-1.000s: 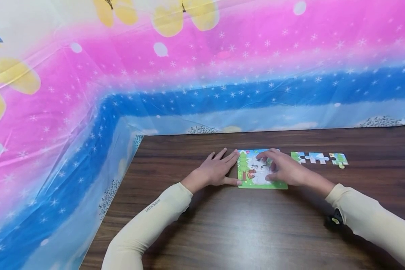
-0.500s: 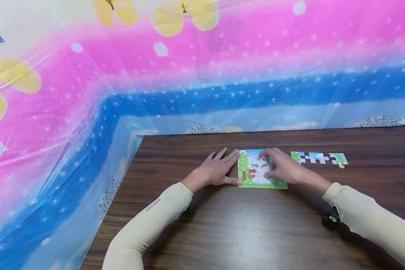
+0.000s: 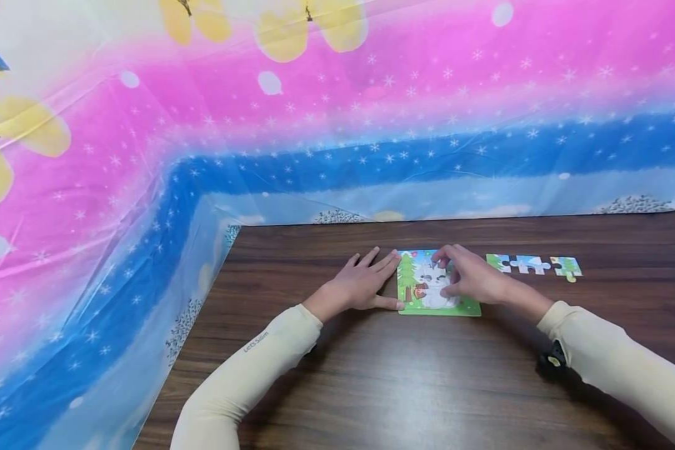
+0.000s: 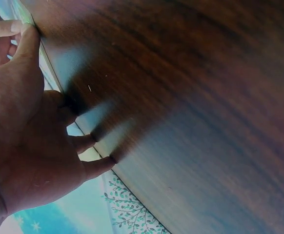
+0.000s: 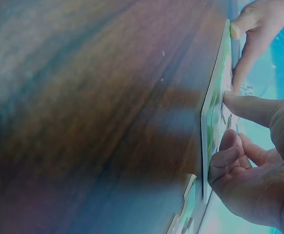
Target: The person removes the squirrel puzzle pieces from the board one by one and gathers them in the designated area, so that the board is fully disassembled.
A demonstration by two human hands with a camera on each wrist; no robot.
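A square picture puzzle (image 3: pixel 407 272) with a green tree and a white animal lies on the dark wooden table. My left hand (image 3: pixel 355 286) is spread flat at its left side, with the index fingertip and thumb tip at the puzzle's edge. Over the puzzle's right half, my right hand (image 3: pixel 472 278) has its thumb and fingers bent, pinching a puzzle piece (image 5: pixel 229 120) that is mostly hidden by the fingers. The thumb tip is right at the picture's surface in the right wrist view.
Several loose puzzle pieces (image 3: pixel 531 264) lie in a row right of the puzzle. The wooden table (image 3: pixel 405 381) reaches back to a pink and blue printed cloth (image 3: pixel 337 144), which also runs down the left side.
My right thumb has drawn slightly up and left over the picture, and the right forearm has shifted slightly left. The left hand stays put at the puzzle's left edge.
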